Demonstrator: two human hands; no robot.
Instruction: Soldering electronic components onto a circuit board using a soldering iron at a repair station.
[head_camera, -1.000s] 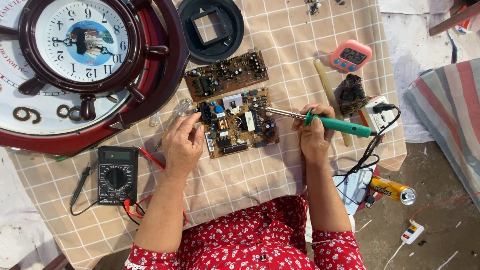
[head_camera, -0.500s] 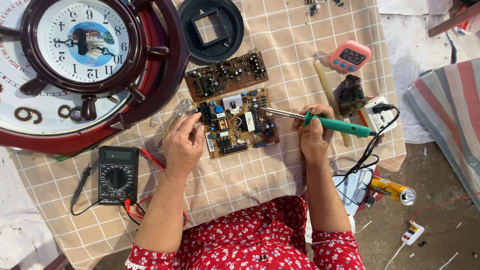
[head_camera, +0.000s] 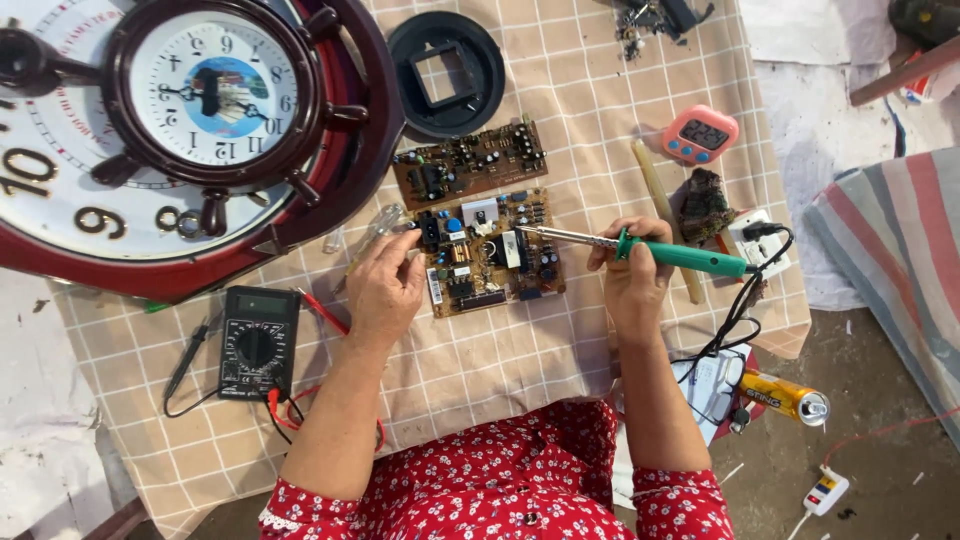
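Soldering iron tip resting on the near circuit board, nothing shifting between the moments.

The right hand (head_camera: 632, 278) is staying clamped around the green handle of the soldering iron (head_camera: 640, 247), and its metal tip is reaching left over the lower circuit board (head_camera: 490, 252), which is lying on the checked cloth (head_camera: 560, 350) just in front of a second, darker circuit board (head_camera: 468, 163). The left hand (head_camera: 385, 285) is pressing against the board's left edge, fingers curled; whether it is pinching anything cannot be told. Compared with a second ago, both hands and the iron are holding the same places, so the work is dwelling on one spot. A black multimeter (head_camera: 255, 340) is lying to the left, near the big red wall clock (head_camera: 180, 130).
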